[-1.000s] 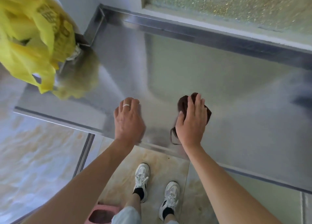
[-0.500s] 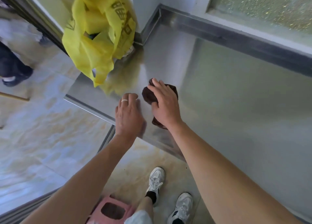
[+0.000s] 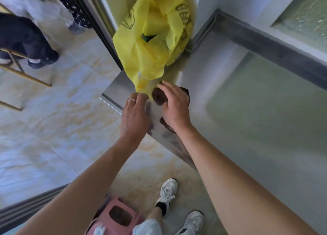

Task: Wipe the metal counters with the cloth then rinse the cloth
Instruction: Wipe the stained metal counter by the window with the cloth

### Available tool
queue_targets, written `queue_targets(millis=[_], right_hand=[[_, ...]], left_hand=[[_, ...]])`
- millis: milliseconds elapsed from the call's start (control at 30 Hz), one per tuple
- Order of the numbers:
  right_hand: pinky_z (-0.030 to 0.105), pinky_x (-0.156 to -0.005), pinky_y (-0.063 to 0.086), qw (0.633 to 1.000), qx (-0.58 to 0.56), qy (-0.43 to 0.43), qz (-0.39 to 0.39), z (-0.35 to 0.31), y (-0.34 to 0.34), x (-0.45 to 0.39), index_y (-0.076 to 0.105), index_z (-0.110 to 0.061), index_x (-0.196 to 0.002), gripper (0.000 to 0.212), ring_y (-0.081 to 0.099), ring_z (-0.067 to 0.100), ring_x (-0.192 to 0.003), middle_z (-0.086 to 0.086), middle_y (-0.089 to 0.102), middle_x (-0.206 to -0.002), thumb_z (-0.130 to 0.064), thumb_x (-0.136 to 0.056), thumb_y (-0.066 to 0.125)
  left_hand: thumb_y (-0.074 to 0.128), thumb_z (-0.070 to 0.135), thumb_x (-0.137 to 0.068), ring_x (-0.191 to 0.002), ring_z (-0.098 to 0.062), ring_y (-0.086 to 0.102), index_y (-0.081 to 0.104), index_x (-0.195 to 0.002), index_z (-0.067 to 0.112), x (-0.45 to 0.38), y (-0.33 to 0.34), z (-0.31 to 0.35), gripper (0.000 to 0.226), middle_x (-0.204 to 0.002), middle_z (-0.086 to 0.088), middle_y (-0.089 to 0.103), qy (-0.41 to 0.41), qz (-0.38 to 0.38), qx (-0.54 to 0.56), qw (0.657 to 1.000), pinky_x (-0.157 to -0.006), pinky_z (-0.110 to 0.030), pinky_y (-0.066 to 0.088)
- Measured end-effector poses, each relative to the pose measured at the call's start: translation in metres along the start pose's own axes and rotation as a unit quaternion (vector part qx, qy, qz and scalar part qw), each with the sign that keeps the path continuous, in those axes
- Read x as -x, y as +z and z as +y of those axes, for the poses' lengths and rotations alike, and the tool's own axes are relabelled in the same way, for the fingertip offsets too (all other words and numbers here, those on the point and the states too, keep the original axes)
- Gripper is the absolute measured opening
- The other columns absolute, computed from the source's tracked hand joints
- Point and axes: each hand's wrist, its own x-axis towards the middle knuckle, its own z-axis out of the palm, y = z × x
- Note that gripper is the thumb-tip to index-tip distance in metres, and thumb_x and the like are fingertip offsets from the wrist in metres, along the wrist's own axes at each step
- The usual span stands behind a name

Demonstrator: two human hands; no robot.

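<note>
A dark brown cloth lies on the metal counter near its left front corner. My right hand presses down on the cloth with spread fingers, covering most of it. My left hand, a ring on one finger, rests flat at the counter's front edge just left of the cloth. Its fingertips reach the lower tip of a yellow plastic bag that stands at the counter's left end against the wall.
A raised metal backsplash runs along the rear under a frosted window. A pink stool stands on the tiled floor by my feet. Another person's legs are at the far left.
My right hand has slid the cloth left along the counter, up to the yellow bag. The left hand moved left along the front edge. The view turned left.
</note>
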Motion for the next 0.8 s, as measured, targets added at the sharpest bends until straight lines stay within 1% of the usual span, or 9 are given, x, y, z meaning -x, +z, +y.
queue_targets(millis=[100,167,200,267,333,533,700,767,800], right_hand=[[0.042,-0.101,0.050,0.997,-0.040,-0.050,-0.039,-0.022,0.014,-0.007,0.073,-0.011,-0.119,0.062,0.065,0.022,-0.120,0.003,0.071,-0.127,-0.002,-0.067,0.040],[0.036,-0.096,0.052,0.994,-0.063,-0.072,-0.044,-0.030,0.019,0.000,0.077,-0.012,-0.110,0.056,0.069,0.019,-0.109,0.001,0.076,-0.114,0.001,-0.065,0.047],[0.034,-0.092,0.052,0.993,-0.076,-0.076,-0.053,-0.032,0.020,0.005,0.077,-0.014,-0.106,0.051,0.070,0.019,-0.103,-0.001,0.077,-0.107,0.002,-0.065,0.051],[0.035,-0.081,0.050,0.989,-0.096,-0.085,-0.071,-0.033,0.020,0.019,0.076,-0.016,-0.100,0.031,0.069,0.021,-0.088,-0.004,0.075,-0.091,-0.002,-0.078,0.059],[0.034,-0.075,0.048,0.986,-0.106,-0.100,-0.076,-0.029,0.016,0.034,0.074,-0.012,-0.094,0.016,0.068,0.023,-0.081,-0.001,0.072,-0.085,-0.007,-0.088,0.061],[0.028,-0.075,0.046,0.983,-0.124,-0.116,-0.069,-0.007,-0.016,0.081,0.075,-0.007,-0.095,0.020,0.068,0.024,-0.084,0.003,0.075,-0.089,0.001,-0.084,0.060],[0.017,-0.086,0.038,0.987,-0.113,-0.101,-0.056,0.028,-0.062,0.132,0.075,-0.002,-0.104,0.027,0.070,0.026,-0.097,0.008,0.076,-0.103,0.005,-0.083,0.059],[0.021,-0.087,0.043,0.988,-0.112,-0.092,-0.047,0.044,-0.083,0.155,0.074,-0.001,-0.108,0.031,0.070,0.026,-0.103,0.010,0.076,-0.108,0.008,-0.083,0.058],[0.028,-0.089,0.048,0.989,-0.109,-0.086,-0.042,0.053,-0.094,0.166,0.074,-0.001,-0.109,0.034,0.069,0.027,-0.108,0.009,0.076,-0.113,0.009,-0.082,0.057]], left_hand=[[0.056,0.009,-0.088,-0.089,-0.036,0.054,0.056,-0.109,0.010,-0.004,-0.002,-0.007,0.020,-0.110,-0.012,0.057,-0.016,0.013,-0.009,1.000,-0.070,-0.039,0.042],[0.051,0.011,-0.082,-0.089,-0.033,0.053,0.057,-0.103,0.007,-0.004,-0.005,-0.007,0.022,-0.104,-0.012,0.057,-0.032,0.030,0.006,0.999,-0.074,-0.039,0.041],[0.044,0.012,-0.079,-0.088,-0.033,0.051,0.056,-0.098,0.006,-0.002,-0.007,-0.004,0.024,-0.101,-0.013,0.057,-0.044,0.042,0.024,0.998,-0.074,-0.040,0.041],[0.034,0.007,-0.077,-0.087,-0.033,0.050,0.052,-0.092,0.006,0.004,-0.008,0.002,0.023,-0.096,-0.013,0.056,-0.060,0.059,0.045,0.995,-0.072,-0.040,0.039],[0.034,0.003,-0.079,-0.086,-0.033,0.050,0.051,-0.090,0.008,0.013,-0.005,0.008,0.021,-0.093,-0.010,0.056,-0.060,0.057,0.048,0.995,-0.072,-0.041,0.040],[0.035,0.004,-0.079,-0.084,-0.032,0.049,0.050,-0.087,0.010,0.057,0.009,0.040,0.018,-0.084,-0.008,0.057,-0.038,0.043,0.038,0.998,-0.074,-0.045,0.042],[0.037,0.004,-0.081,-0.079,-0.033,0.050,0.051,-0.087,0.009,0.101,0.026,0.088,0.017,-0.081,-0.009,0.056,0.023,0.011,0.030,0.999,-0.069,-0.044,0.042],[0.036,0.006,-0.080,-0.079,-0.034,0.052,0.053,-0.088,0.008,0.120,0.032,0.110,0.020,-0.083,-0.010,0.058,0.051,-0.002,0.024,0.998,-0.068,-0.044,0.044],[0.036,0.006,-0.080,-0.080,-0.033,0.053,0.055,-0.089,0.009,0.129,0.035,0.121,0.021,-0.084,-0.010,0.059,0.064,-0.006,0.018,0.998,-0.069,-0.043,0.044]])
